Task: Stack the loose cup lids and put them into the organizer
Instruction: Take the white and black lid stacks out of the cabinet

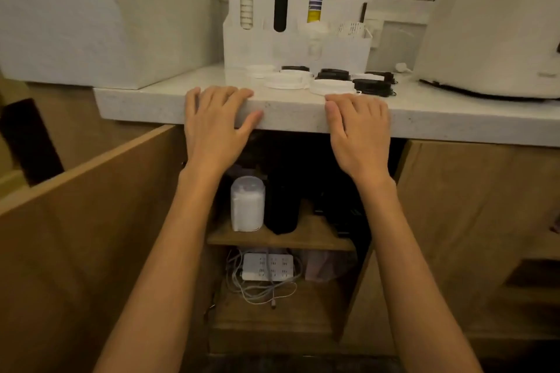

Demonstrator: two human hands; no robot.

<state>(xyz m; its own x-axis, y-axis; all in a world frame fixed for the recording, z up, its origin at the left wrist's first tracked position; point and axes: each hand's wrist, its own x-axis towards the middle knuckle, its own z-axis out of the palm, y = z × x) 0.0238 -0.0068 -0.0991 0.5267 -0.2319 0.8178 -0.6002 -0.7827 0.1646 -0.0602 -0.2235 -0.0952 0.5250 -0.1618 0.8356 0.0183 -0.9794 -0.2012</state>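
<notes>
A pale stone countertop (pixel 136 100) carries a white cup organizer (pixel 257 45) against the back wall, its rear slots holding sleeves of paper cups. A person's left hand (pixel 216 118) and right hand (pixel 359 127) lie flat over the counter's front edge, fingers extended and gripping nothing. White cup lids (pixel 286 81) and black cup lids (pixel 372 87) sit scattered, some overlapping, just in front of the organizer. The job appears unstarted: no lids gathered into one stack, all still to be placed inside.

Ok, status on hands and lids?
Both empty: left hand, right hand rest on counter edge. Loose white lids, black lids before organizer. Nothing blocks them.
</notes>
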